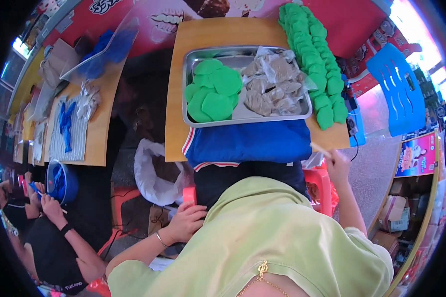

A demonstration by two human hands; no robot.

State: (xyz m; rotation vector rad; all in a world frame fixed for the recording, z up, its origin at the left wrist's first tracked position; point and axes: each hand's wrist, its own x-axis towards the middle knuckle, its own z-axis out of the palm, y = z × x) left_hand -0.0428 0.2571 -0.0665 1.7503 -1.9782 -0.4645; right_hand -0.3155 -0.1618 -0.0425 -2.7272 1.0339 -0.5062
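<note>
My right hand point(338, 166), off the table's near right corner, is closed around a thin pale stick point(322, 149); its far end points toward the table. Down by the pink stool's left side, my left hand point(187, 220) lies with its fingers stretched out, holding nothing. A metal tray point(248, 120) sits on the wooden table in front of me. Flat green rounds point(214, 94) overlap in its left half, and brown lumps in clear plastic point(275, 84) fill the right. Rows of green folded pieces point(314, 64) run along the table's right side. Blue cloth point(250, 142) with red-white trim covers my lap.
A white-lined bin point(158, 173) stands left of my legs. Another person point(59, 237) sits at the left, hands by a blue bucket point(62, 180), near a second table point(101, 133). A blue plastic chair point(396, 89) and boxes point(394, 213) are at the right.
</note>
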